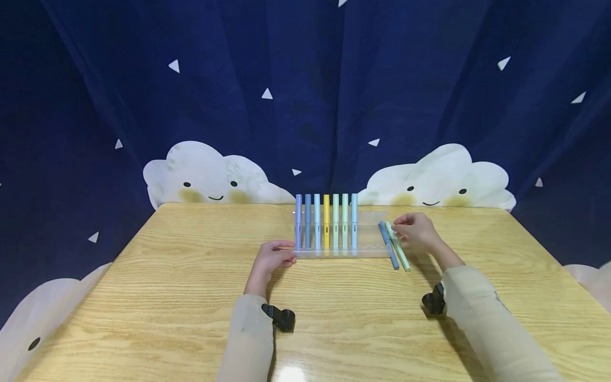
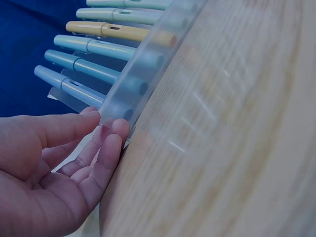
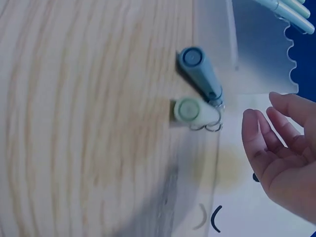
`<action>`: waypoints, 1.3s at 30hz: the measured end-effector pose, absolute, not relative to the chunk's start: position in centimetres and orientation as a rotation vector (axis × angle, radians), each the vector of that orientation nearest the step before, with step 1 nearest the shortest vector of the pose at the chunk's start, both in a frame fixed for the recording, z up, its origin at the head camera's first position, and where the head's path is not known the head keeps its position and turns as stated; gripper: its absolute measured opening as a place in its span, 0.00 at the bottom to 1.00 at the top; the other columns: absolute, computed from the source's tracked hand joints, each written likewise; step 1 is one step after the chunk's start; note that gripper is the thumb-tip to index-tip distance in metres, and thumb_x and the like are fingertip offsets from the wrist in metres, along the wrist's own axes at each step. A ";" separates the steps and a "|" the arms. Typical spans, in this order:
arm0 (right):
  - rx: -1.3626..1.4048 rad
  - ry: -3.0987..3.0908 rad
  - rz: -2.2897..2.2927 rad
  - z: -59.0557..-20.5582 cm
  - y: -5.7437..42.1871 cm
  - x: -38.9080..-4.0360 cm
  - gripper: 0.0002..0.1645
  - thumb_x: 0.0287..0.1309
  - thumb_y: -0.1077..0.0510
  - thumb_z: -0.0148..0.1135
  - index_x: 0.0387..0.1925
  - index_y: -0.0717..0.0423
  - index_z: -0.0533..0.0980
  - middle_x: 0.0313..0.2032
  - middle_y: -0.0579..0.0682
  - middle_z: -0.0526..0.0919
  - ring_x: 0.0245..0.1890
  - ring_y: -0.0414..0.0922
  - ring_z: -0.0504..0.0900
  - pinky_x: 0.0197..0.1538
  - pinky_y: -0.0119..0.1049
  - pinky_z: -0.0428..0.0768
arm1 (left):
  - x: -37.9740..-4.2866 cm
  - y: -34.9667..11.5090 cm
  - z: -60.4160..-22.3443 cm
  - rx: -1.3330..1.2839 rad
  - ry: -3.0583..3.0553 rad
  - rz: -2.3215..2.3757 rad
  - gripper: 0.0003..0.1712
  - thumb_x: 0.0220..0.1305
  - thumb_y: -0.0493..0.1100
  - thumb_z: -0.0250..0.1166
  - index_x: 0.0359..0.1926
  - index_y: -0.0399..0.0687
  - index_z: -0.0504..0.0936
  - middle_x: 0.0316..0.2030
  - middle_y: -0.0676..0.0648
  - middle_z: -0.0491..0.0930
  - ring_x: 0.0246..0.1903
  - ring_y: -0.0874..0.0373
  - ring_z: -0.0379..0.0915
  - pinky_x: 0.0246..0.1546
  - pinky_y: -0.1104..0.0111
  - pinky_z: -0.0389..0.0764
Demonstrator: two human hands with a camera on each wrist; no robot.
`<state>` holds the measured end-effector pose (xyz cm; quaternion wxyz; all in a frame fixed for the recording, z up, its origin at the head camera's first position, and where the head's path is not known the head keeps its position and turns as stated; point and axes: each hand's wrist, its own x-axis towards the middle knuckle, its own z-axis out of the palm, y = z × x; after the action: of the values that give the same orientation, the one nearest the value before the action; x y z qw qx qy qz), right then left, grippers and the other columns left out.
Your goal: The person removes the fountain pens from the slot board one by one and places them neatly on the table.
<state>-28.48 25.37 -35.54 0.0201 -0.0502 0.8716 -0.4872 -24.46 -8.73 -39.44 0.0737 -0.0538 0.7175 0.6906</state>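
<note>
A clear plastic pen rack (image 1: 374, 254) holds a row of upright pens: blues at the left, a yellow pen (image 1: 326, 223) in the middle, pale green and light blue to its right. My left hand (image 1: 273, 259) pinches the rack's left front corner between thumb and fingers. Off the rack's right end, a blue pen (image 3: 200, 71) and a pale green pen (image 3: 192, 110) lie side by side on the table. Beside the far end of the green pen is my right hand (image 1: 414, 229); in the right wrist view its loosely bent fingers hold nothing, with a gap to the pens.
The wood-grain table (image 1: 191, 276) stands against a dark blue curtain (image 1: 305, 79) printed with white triangles and smiling clouds. Black wrist cameras (image 1: 281, 318) sit on both sleeves. The right part of the rack, at its back panel (image 1: 369, 231), bears no pens.
</note>
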 end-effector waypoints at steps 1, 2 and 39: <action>-0.157 2.700 -1.530 -35.5 25.2 -28.4 0.14 0.56 0.66 0.54 0.39 0.77 0.69 0.33 0.65 0.77 0.27 0.46 0.78 0.34 0.41 0.80 | -24.5 -8.7 -39.4 -0.166 2.151 2.074 0.14 0.54 0.26 0.58 0.44 0.26 0.75 0.20 0.45 0.77 0.19 0.62 0.74 0.25 0.73 0.78; -0.157 2.697 -1.548 -35.4 25.1 -28.5 0.14 0.56 0.65 0.55 0.39 0.77 0.69 0.33 0.66 0.77 0.27 0.45 0.78 0.35 0.41 0.80 | -24.5 -8.7 -39.4 -0.165 2.151 2.074 0.14 0.54 0.26 0.58 0.44 0.26 0.75 0.20 0.45 0.77 0.19 0.61 0.74 0.25 0.73 0.78; -0.383 2.511 -1.847 -35.7 19.6 -28.7 0.16 0.54 0.68 0.57 0.39 0.80 0.71 0.36 0.65 0.78 0.29 0.40 0.79 0.35 0.39 0.80 | -24.5 -8.6 -39.5 -0.168 2.161 2.087 0.13 0.54 0.25 0.58 0.43 0.26 0.76 0.24 0.42 0.78 0.20 0.61 0.74 0.25 0.73 0.78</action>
<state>-28.72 19.59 -35.68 0.0005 -0.1220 0.7996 -0.5880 -24.48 -8.65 -39.47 0.0661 -0.0557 0.7167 0.6920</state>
